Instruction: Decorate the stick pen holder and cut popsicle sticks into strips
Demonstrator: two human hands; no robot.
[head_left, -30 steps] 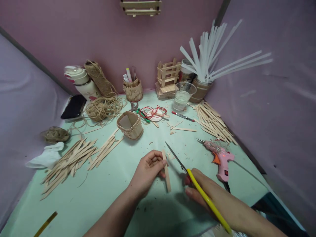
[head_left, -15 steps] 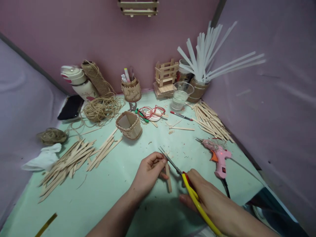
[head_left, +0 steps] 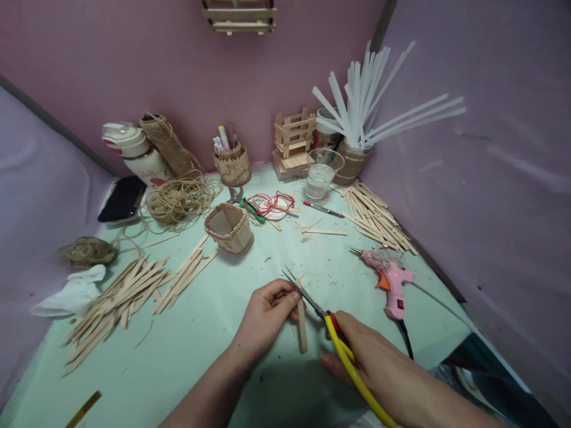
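My left hand pinches a wooden craft stick near its upper end, the rest of the stick pointing down toward me. Wrapped round the handles of a pair of yellow-handled scissors is my right hand. The narrow metal blades cross the stick's upper end beside my left thumb and look slightly parted. Small wood chips lie on the table just beyond the blades. Beyond my left hand stands a small stick-covered basket, its top facing up.
Loose craft sticks lie in piles at left and right. A pink glue gun rests at right, its cord running toward me. Behind are twine, a bottle, a clear cup and a jar of white glue sticks.
The view has shifted slightly, moving the whole scene a little left. Both hands keep the same hold on the stick and the scissors, with the blades still across the stick's upper end.
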